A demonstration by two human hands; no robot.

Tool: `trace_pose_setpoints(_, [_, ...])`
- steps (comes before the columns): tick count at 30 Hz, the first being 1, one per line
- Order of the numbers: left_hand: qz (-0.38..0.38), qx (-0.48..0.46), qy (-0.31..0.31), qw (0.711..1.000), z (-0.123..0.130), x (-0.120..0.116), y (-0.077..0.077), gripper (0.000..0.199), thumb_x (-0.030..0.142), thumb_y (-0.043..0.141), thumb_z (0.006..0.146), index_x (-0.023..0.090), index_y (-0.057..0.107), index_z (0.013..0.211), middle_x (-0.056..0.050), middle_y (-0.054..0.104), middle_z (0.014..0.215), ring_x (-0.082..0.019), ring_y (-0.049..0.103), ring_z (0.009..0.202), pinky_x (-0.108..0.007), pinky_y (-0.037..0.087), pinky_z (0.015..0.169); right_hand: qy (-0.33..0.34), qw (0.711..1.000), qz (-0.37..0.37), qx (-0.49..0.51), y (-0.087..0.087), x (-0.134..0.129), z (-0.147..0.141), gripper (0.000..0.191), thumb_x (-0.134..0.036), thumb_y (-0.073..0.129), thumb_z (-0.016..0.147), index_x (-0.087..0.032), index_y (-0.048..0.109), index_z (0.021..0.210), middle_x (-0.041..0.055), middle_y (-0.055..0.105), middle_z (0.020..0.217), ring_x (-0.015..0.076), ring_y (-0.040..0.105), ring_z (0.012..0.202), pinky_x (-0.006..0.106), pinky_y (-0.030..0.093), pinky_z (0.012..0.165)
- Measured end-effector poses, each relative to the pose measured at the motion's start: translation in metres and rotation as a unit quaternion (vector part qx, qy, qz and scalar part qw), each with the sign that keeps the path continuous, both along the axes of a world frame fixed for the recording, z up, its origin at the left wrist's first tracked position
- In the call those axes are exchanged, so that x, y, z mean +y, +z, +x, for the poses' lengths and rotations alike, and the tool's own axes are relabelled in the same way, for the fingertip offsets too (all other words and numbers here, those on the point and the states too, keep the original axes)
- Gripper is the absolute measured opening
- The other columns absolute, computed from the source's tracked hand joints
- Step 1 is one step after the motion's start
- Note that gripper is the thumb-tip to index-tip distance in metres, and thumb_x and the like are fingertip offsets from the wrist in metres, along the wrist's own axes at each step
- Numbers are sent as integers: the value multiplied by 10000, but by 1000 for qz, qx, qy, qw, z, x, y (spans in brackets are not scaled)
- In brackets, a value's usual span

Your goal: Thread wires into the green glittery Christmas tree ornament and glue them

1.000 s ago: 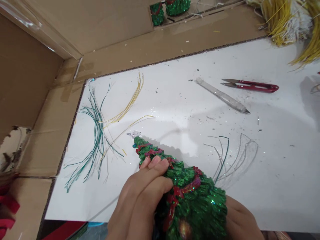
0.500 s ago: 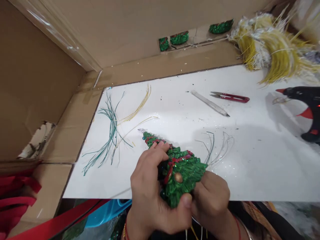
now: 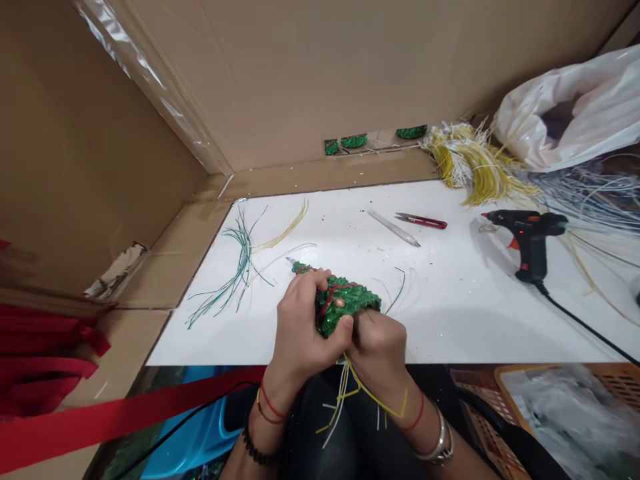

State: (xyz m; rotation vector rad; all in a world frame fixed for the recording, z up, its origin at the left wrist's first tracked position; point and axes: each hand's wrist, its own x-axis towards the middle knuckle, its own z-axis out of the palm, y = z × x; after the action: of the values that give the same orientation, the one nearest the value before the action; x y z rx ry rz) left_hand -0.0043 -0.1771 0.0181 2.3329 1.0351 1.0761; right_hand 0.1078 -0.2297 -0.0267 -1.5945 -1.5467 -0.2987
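Note:
My left hand (image 3: 303, 320) is wrapped round a small green Christmas tree ornament (image 3: 350, 297) with red garland and a gold ball. The tree lies tilted, its clear tip pointing to the upper left. At its wide base, my right hand (image 3: 377, 337) is closed, its fingertips hidden inside or behind the base. Yellow and white wires (image 3: 345, 390) hang down below the hands, over my lap. Just right of the tree, a few loose wires (image 3: 400, 287) lie on the white board (image 3: 450, 327).
Green wires (image 3: 243, 260) and yellow wires (image 3: 287, 230) lie on the left. Behind the tree are a white pen (image 3: 395, 228) and red thread snips (image 3: 421, 221). A black glue gun (image 3: 533, 243) stands at right, before yellow wire bundles (image 3: 475, 163) and a plastic bag (image 3: 575, 113).
The view has pulled back, showing more of the glue gun, bag and my lap. My right hand sits closer in against the tree's base, and the hanging wires now show.

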Motion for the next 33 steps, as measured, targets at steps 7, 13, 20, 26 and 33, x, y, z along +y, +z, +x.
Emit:
trace_pose_setpoints(7, [-2,-5,-5,1000,0,0,-1,249,373,542,774,215,411,916,-56,547,888,-233,578,958,-411,481,808,-29,1000,1,12,-5,2,-3,478,-322,340,949,-164,551,550,26,540,449,118,441,381,265,224,448])
trace_pose_setpoints(13, [-22,-5,1,1000,1,-2,0,239,361,551,770,212,404,886,-53,540,870,-242,576,973,-390,470,788,-44,998,0,47,-11,3,-7,445,-332,372,930,-172,513,540,28,534,453,119,435,387,261,208,449])
trace_pose_setpoints(20, [-66,-27,6,997,-2,-8,-2,301,364,573,785,203,421,988,-102,592,1068,-238,571,1025,-404,455,886,33,995,-32,89,-3,-6,3,418,-346,423,930,-173,513,560,-14,513,450,97,451,390,223,277,419])
trace_pose_setpoints(26, [-206,-194,133,950,-16,0,-29,705,618,391,872,194,222,1410,-162,147,1564,-280,117,1464,-484,138,1177,102,939,-92,317,6,-26,44,253,-402,550,874,-160,620,903,50,685,789,164,648,729,277,528,667])
trace_pose_setpoints(33, [-420,-308,142,842,2,13,-10,744,479,571,830,280,178,1429,-138,353,1478,-252,528,1225,-354,467,960,309,820,-312,367,41,15,52,469,-521,494,893,-215,569,1241,115,622,1248,231,598,1131,444,465,988])
